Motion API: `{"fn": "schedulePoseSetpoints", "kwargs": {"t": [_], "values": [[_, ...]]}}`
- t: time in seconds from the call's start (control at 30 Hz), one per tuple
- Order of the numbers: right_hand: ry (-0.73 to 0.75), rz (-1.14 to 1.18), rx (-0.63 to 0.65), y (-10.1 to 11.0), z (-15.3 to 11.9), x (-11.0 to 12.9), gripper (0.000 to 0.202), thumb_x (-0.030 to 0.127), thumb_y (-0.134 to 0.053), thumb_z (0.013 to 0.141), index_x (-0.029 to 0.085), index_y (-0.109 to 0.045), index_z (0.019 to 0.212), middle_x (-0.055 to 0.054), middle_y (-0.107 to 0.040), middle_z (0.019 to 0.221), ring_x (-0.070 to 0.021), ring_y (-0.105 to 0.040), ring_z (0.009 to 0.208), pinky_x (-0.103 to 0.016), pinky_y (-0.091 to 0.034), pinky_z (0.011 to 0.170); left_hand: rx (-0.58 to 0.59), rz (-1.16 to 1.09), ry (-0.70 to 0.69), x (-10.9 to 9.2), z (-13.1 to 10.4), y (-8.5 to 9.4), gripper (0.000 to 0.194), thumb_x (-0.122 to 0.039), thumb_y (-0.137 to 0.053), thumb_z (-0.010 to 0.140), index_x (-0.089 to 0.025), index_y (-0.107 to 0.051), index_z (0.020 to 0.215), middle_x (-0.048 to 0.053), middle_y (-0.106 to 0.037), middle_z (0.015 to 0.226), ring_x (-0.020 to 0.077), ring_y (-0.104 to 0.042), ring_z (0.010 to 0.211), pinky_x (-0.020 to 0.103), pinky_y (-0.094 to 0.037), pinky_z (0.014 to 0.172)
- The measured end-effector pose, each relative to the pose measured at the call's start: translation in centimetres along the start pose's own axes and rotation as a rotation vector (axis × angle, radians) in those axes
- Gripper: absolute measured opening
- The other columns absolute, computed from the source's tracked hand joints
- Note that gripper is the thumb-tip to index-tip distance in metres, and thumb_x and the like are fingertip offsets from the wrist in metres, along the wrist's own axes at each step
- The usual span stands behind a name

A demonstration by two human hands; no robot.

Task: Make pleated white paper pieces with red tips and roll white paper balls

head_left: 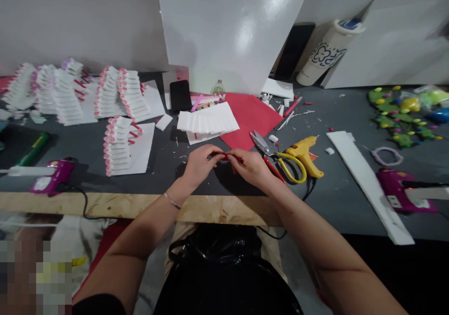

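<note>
Your left hand (202, 164) and right hand (251, 164): grip narrow, fingertips pinching a small red piece (225, 156) | piece: above the bench's (168, 181) near edge | flat red sheet (245, 118): beyond

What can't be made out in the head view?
Head view, all:
Red piece: full shape hidden by fingertips of left hand and right hand.
Red paper: part hidden under white pleated paper.
Yellow marking on green cylinder: blurred, too small.
Blue object: cut off by right edge.
Lower left corner: pixelated.
</note>
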State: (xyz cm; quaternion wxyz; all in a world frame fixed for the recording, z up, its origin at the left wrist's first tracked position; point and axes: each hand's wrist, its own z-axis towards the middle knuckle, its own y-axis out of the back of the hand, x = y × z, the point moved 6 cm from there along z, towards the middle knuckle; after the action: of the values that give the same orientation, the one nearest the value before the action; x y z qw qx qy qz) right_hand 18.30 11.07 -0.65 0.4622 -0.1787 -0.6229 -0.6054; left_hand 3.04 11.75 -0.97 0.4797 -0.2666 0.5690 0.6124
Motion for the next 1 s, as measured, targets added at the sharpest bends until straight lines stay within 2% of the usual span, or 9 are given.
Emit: {"fn": "schedulePoseSetpoints", "kwargs": {"t": [0.13,0.37,0.67,0.83,0.9,1.0], "values": [[0.008,-0.021,-0.004,-0.1,0.0,-0.2,0.022,0.026,-0.048,0.095,0.021,-0.070,0.093,0.002,-0.064,0.055,-0.0127,-0.058,0.049,-0.022,-0.039,0.053,0.034,-0.025,0.008,0.0,0.0,0.0,0.021,-0.031,-0.061,0.090,-0.020,-0.074,0.102,0.005,-0.073,0.093,0.0111,-0.068,0.068,0.018,-0.059,0.053],[0.002,-0.143,-0.048,-0.1,-0.2,-0.5,0.021,0.026,-0.049,0.094,0.019,-0.069,0.098,-0.003,-0.070,0.067,-0.0145,-0.060,0.054,-0.024,-0.040,0.057,0.023,-0.085,0.068,-0.1,0.3,0.1,0.016,-0.032,-0.066,0.085,-0.019,-0.075,0.087,0.004,-0.069,0.084,0.0116,-0.066,0.067,0.018,-0.059,0.052],[0.057,-0.210,-0.011,-0.4,-0.4,0.0,0.024,0.027,-0.046,0.096,0.019,-0.067,0.101,-0.004,-0.069,0.071,-0.0147,-0.060,0.056,-0.024,-0.039,0.057,0.039,-0.069,0.097,0.0,0.5,-0.1,0.015,-0.032,-0.069,0.081,-0.017,-0.066,0.077,0.002,-0.064,0.079,0.0114,-0.061,0.062,0.020,-0.053,0.048],[0.068,-0.223,0.038,-0.5,-0.4,0.1,0.024,0.026,-0.045,0.097,0.018,-0.067,0.099,-0.004,-0.068,0.068,-0.0153,-0.059,0.057,-0.025,-0.039,0.058,0.073,0.030,0.074,-0.1,0.4,-0.3,0.010,-0.024,-0.069,0.079,-0.018,-0.062,0.077,0.000,-0.065,0.080,0.0118,-0.060,0.066,0.022,-0.051,0.056],[0.085,-0.225,0.043,-0.3,-0.3,0.3,0.024,0.028,-0.046,0.098,0.018,-0.068,0.094,-0.005,-0.068,0.071,-0.0164,-0.060,0.062,-0.026,-0.040,0.061,0.083,0.056,0.078,-0.1,0.3,-0.3,0.009,-0.023,-0.068,0.080,-0.019,-0.061,0.078,-0.001,-0.065,0.077,0.0124,-0.060,0.067,0.023,-0.049,0.059],[0.138,-0.205,-0.025,0.5,-0.2,0.8,0.024,0.035,-0.051,0.097,0.020,-0.069,0.094,-0.009,-0.070,0.089,-0.0208,-0.064,0.082,-0.030,-0.046,0.074,0.087,0.074,0.073,-0.5,0.3,-0.2,0.011,-0.024,-0.066,0.082,-0.020,-0.057,0.076,-0.002,-0.062,0.071,0.0131,-0.058,0.066,0.023,-0.046,0.058]]}}
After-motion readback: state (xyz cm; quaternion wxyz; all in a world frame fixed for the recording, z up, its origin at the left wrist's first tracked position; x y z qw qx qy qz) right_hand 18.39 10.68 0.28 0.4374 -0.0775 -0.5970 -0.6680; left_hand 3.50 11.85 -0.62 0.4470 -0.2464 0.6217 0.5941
